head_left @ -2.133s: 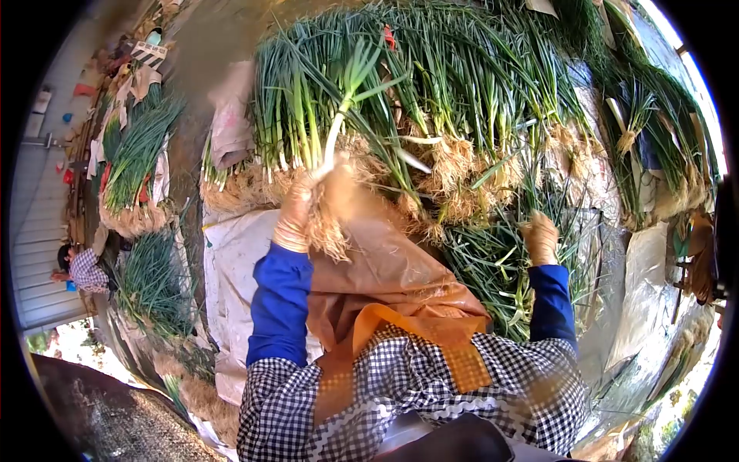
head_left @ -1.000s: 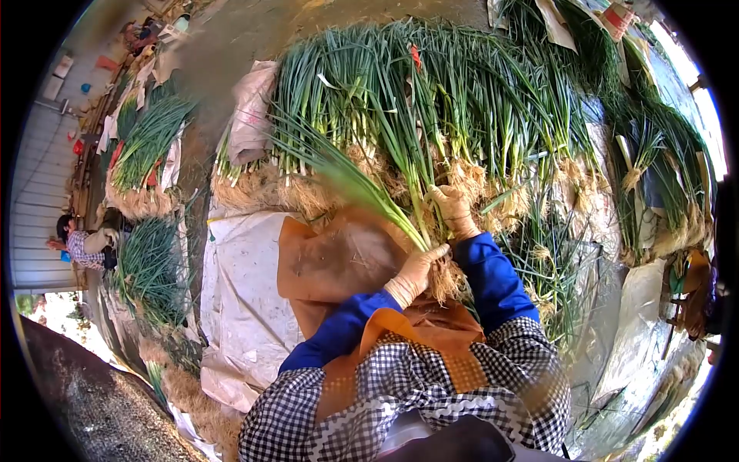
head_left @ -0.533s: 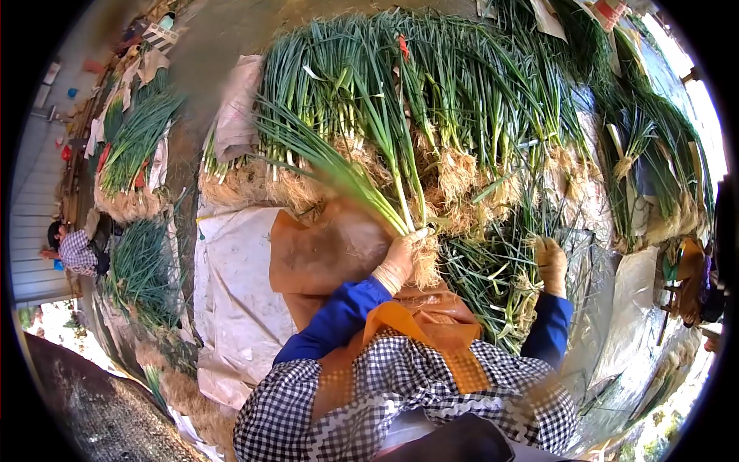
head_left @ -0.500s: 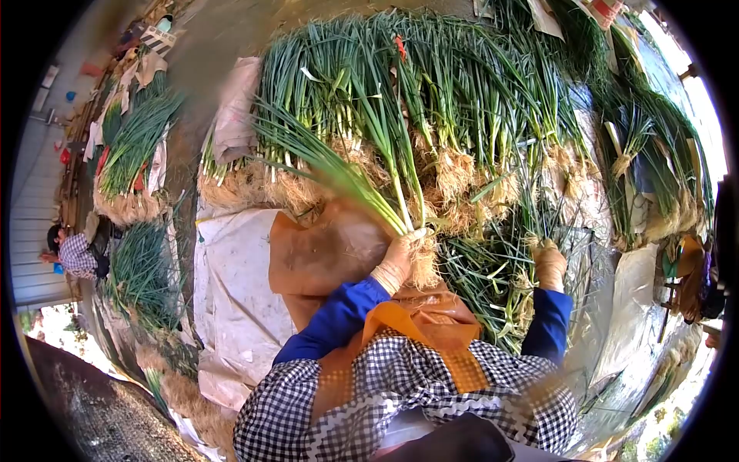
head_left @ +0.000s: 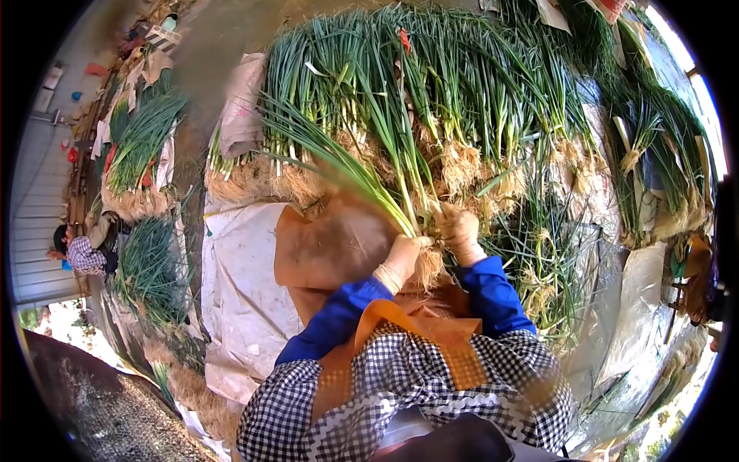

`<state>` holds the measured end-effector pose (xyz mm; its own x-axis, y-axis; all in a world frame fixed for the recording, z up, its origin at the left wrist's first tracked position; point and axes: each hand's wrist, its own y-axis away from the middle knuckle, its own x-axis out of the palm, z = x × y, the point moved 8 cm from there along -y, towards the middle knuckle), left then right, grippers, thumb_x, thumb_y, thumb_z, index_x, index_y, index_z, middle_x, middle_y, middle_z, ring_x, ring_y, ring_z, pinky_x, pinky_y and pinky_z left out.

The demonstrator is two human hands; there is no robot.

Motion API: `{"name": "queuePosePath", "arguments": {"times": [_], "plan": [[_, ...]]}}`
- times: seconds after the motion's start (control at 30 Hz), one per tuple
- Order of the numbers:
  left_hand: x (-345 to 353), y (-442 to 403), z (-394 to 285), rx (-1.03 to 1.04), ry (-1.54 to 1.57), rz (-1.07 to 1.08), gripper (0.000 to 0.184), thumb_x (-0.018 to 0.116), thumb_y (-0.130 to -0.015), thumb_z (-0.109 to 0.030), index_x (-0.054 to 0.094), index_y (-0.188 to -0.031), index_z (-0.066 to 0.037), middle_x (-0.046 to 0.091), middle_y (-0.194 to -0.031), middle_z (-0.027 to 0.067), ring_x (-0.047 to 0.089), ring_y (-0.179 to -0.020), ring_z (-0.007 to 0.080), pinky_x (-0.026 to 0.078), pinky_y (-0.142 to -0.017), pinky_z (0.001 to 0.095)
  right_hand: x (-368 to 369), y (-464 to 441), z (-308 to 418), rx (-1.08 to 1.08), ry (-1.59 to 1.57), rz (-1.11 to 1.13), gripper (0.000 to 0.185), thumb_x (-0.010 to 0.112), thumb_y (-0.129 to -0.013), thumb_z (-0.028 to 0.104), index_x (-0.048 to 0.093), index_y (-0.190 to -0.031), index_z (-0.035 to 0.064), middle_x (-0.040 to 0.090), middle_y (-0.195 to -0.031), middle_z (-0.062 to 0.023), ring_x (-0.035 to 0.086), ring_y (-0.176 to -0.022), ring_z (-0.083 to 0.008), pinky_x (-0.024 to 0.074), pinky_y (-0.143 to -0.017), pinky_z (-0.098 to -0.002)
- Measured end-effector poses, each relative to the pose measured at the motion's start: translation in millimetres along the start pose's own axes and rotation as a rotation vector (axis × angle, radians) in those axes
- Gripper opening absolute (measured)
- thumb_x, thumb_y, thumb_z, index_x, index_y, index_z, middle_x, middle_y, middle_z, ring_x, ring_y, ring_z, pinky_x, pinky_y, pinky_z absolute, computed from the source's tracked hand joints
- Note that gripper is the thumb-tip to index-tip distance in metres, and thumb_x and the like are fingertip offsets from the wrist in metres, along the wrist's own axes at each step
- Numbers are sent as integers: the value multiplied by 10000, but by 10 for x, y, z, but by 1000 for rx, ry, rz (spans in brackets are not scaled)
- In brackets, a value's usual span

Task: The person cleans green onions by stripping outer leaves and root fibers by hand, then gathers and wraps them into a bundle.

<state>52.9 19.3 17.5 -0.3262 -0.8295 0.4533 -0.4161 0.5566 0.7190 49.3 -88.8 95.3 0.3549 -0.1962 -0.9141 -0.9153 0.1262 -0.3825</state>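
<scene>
My left hand (head_left: 402,260) is closed around the white lower stems of a small bunch of green onions (head_left: 377,189). Their leaves fan up and to the left, and a tuft of pale roots (head_left: 429,269) hangs below the fist. Right beside it, my right hand (head_left: 459,229) has its fingers closed at the stems on the bunch's right side; exactly how many stalks it grips is hidden. A brown apron (head_left: 331,239) spreads over my lap beneath the bunch.
A long row of green onions (head_left: 462,100) lies ahead, roots toward me. A loose heap (head_left: 539,262) is at my right. A pale sheet (head_left: 246,292) covers the ground on my left. Another person (head_left: 85,252) sits at the far left, near more onion piles (head_left: 142,146).
My right hand has moved left from the loose heap to the bunch and now meets my left hand. The left hand keeps its hold in nearly the same place.
</scene>
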Motion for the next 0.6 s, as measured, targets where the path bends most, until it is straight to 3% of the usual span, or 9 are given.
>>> {"name": "queuePosePath", "arguments": {"times": [0.07,0.13,0.2,0.27,0.33,0.43,0.5,0.53,0.6], "plan": [[81,-23,-32,-69,234,52,200,596,-756,13,604,-954,47,635,-798,96,627,-742,199,526,-639,289,-60,257,-391,744,-1343,301,189,491,-904,249,589,-765,168,461,-550,67,431,-450,-61,385,-402,-253],[73,-39,-61,-67,234,64,228,580,-775,15,590,-998,60,640,-838,110,628,-765,203,529,-660,293,-375,546,-818,863,-1346,199,246,570,-868,256,604,-680,100,424,-535,79,418,-483,-47,340,-401,-251],[-8,-114,-21,-21,180,47,229,580,-787,4,585,-1010,56,639,-856,112,628,-762,204,531,-669,299,-313,1051,-1541,1119,-1201,255,137,546,-881,226,607,-869,104,507,-598,26,484,-503,-89,423,-445,-268],[54,-29,-72,-40,122,34,229,590,-790,-6,584,-1016,35,635,-879,115,629,-758,196,532,-663,301,220,1625,-2271,665,-20,739,216,586,-848,263,600,-951,74,600,-742,-39,560,-583,-155,477,-515,-272],[127,8,-69,-62,75,67,199,602,-785,-11,591,-980,26,633,-852,107,627,-728,193,531,-638,296,-299,1217,-2000,624,-26,205,323,610,-823,286,570,-1056,67,624,-944,-97,614,-708,-214,508,-602,-260],[158,-2,-10,-58,77,102,186,628,-763,-20,594,-940,24,626,-810,88,618,-701,181,525,-622,293,54,384,-760,605,-860,368,536,656,-743,468,549,-1120,102,636,-956,-124,631,-792,-213,523,-665,-316],[188,66,-93,43,-85,121,190,638,-734,0,594,-915,33,616,-789,72,605,-688,164,513,-608,287,127,-75,-96,248,-572,761,331,531,-857,397,581,-1031,120,632,-815,-49,594,-632,-149,493,-531,-282],[209,99,-97,51,-133,166,192,634,-728,12,594,-915,35,615,-791,72,603,-689,161,510,-614,285,31,-229,-38,201,-630,368,313,539,-834,439,607,-857,134,611,-683,-31,573,-523,-201,472,-484,-331],[164,120,-111,66,-133,151,183,619,-732,30,598,-914,35,614,-787,75,604,-702,173,504,-635,283,174,-268,25,125,-497,430,315,549,-803,459,594,-756,152,593,-653,-48,581,-561,-228,455,-486,-325]]}}
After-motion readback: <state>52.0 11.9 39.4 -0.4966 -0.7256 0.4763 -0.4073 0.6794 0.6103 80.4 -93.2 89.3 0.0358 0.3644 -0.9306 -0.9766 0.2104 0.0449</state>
